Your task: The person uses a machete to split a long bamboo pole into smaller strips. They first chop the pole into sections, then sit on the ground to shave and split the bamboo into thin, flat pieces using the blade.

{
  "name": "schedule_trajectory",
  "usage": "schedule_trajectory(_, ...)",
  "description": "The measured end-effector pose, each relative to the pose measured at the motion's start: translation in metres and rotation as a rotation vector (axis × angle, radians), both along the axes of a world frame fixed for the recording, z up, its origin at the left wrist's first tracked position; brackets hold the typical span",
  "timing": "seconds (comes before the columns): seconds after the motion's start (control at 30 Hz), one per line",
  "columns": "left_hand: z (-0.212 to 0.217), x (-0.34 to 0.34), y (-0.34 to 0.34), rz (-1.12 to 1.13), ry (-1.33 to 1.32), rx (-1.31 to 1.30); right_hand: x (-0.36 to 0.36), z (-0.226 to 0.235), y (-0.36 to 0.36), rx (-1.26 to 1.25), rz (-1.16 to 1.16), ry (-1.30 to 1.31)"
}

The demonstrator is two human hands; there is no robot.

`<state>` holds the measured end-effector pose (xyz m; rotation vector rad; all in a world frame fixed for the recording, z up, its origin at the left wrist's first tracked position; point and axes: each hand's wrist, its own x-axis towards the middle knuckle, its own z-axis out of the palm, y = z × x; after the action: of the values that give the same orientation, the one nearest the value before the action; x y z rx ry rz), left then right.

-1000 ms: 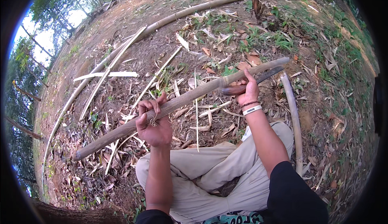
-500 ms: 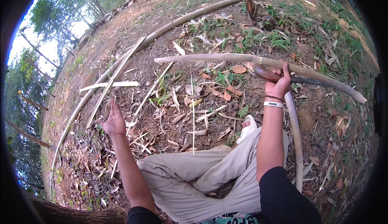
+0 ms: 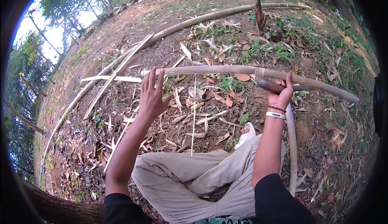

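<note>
A length of bamboo (image 3: 210,70) spans the view before me, its jointed right half sloping down to the right. My right hand (image 3: 281,94) is closed around a machete (image 3: 268,85) by its dark wooden handle, with a finger up against the bamboo. The machete's blade runs off to the right, mostly hidden behind the bamboo. At the bamboo's left end my left hand (image 3: 152,96) is raised with fingers stretched out; its fingertips overlap that end, and whether they touch it I cannot tell.
A long bamboo pole (image 3: 178,27) curves across the ground behind, with split pale strips (image 3: 117,74) lying over it. Another bamboo piece (image 3: 292,151) lies beside my right knee. A thin trunk (image 3: 258,7) stands at the back. Dry leaves and shavings cover the soil.
My left hand has moved right and up, from beside the split strips to the bamboo's left end. The bamboo has shifted slightly left and down with my right hand still gripping.
</note>
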<state>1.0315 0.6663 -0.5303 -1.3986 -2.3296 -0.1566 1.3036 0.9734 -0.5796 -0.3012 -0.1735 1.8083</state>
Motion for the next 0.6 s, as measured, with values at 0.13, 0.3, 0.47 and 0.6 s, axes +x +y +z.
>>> schedule_trajectory(0.13, 0.007, -0.049, -0.019, -0.166, 0.206, -0.094, 0.019, -0.001, 0.010, 0.018, 0.109, 0.051)
schedule_trajectory(0.3, -0.001, -0.068, -0.084, -0.283, 0.158, -0.147, 0.001, -0.010, 0.008, -0.058, 0.189, -0.010)
schedule_trajectory(0.47, 0.023, -0.028, -0.067, -0.366, 0.344, 0.039, 0.013, -0.021, 0.025, -0.070, 0.181, -0.029)
schedule_trajectory(0.6, 0.016, 0.018, -0.107, -0.156, 0.455, 0.426, 0.013, -0.026, 0.024, -0.115, 0.199, -0.013)
